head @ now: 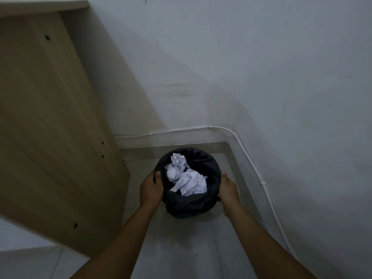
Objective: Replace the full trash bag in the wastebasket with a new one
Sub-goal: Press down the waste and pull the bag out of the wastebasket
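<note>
A round wastebasket stands on the floor in a corner, lined with a black trash bag folded over its rim. Crumpled white paper fills the bag. My left hand grips the left side of the rim, thumb hooked over the bag's edge. On the right side of the rim my right hand holds the bag-covered wall, fingers wrapped around the outside.
A light wooden desk side panel stands close on the left. White walls meet behind and to the right of the basket, with a thin white cable clipped along them. Grey tiled floor lies in front.
</note>
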